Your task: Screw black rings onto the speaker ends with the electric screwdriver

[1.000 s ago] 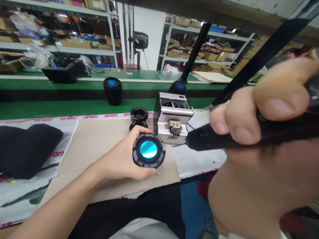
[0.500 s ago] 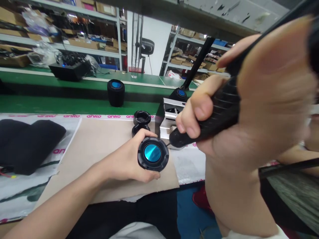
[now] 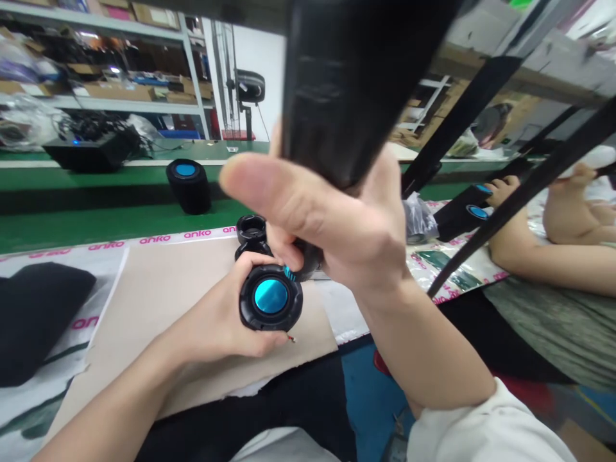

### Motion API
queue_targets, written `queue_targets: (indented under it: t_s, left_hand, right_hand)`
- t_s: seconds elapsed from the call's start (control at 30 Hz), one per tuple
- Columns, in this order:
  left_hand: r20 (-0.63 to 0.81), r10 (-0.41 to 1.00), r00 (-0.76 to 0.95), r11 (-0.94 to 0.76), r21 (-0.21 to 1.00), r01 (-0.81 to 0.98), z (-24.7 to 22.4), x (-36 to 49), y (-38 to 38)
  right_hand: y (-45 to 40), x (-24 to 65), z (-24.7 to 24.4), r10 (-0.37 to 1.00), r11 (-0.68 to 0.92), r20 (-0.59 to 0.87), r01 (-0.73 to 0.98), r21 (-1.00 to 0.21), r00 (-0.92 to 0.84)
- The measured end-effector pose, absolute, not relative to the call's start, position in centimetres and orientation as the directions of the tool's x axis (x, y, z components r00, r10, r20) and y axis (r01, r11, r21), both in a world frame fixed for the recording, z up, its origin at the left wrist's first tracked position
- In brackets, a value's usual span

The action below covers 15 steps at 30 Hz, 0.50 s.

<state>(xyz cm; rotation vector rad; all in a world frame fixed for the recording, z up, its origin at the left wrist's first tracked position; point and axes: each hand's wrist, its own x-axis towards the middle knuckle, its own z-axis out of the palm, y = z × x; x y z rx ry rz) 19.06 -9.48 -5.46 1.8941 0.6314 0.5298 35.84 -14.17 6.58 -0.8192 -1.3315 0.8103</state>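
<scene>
My left hand (image 3: pixel 235 308) is wrapped around a round black speaker part (image 3: pixel 246 301) with a shiny blue centre facing up. A short red wire end (image 3: pixel 291 338) shows below its rim. In my right hand (image 3: pixel 337 237) is a black electric screwdriver (image 3: pixel 356 83), held nearly upright and blurred near the camera. Its lower end is at the upper right rim of the speaker part; the bit is hidden, so contact cannot be told. Just beyond my left hand are two black rings (image 3: pixel 251 229), partly covered.
Beige cardboard (image 3: pixel 144 308) covers the bench ahead. A black cylindrical speaker (image 3: pixel 188 192) stands behind it, and black cloth-like pieces (image 3: pixel 45 321) lie left. To the right, a co-worker's hand (image 3: pixel 503 190) touches a dark speaker (image 3: pixel 457 215). A dark slanted bar (image 3: pixel 524 205) crosses there.
My right hand has moved left and swung the screwdriver from a slant to nearly upright, its end now over the speaker part's rim. The view has turned right; my left hand keeps its hold.
</scene>
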Motion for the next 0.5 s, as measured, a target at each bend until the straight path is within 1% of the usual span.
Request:
queue_targets:
  t_s: [0.07, 0.1, 0.17, 0.2, 0.23, 0.27, 0.4, 0.5]
  left_hand:
    - [0.053, 0.655, 0.753, -0.321, 0.922, 0.214, -5.5, 19.0, -9.5]
    - [0.035, 0.668, 0.743, -0.303, 0.925, 0.229, -5.5, 19.0, -9.6]
    - [0.004, 0.697, 0.717, -0.26, 0.933, 0.247, -5.5, 19.0, -9.9]
    - [-0.003, 0.71, 0.704, -0.244, 0.937, 0.249, -5.4, 19.0, -10.0]
    - [-0.003, 0.719, 0.695, -0.235, 0.94, 0.247, -5.5, 19.1, -10.1]
    - [0.001, 0.723, 0.69, -0.235, 0.941, 0.245, -5.5, 19.1, -10.2]
    - [0.024, 0.721, 0.692, -0.278, 0.926, 0.257, -5.6, 19.0, -9.9]
    - [0.026, 0.718, 0.696, -0.29, 0.92, 0.265, -5.7, 18.9, -9.7]
  right_hand:
    - [-14.6, 36.7, 7.0, 0.852, 0.523, 0.519, -0.09, -0.848, 0.064]
    - [-14.7, 37.3, 6.9, 0.826, 0.564, 0.555, -0.118, -0.818, 0.101]
    - [-14.4, 38.9, 6.0, 0.71, 0.69, 0.639, -0.109, -0.716, 0.295]
    - [-14.0, 39.8, 5.1, 0.641, 0.735, 0.661, -0.064, -0.675, 0.389]
    - [-13.4, 40.6, 4.0, 0.538, 0.783, 0.679, 0.001, -0.622, 0.5]
    - [-12.7, 41.3, 2.8, 0.5, 0.785, 0.676, 0.046, -0.618, 0.541]
    - [-10.3, 43.0, -1.6, 0.609, 0.692, 0.605, 0.028, -0.721, 0.512]
    - [-9.5, 43.2, -2.8, 0.636, 0.671, 0.61, 0.051, -0.74, 0.472]
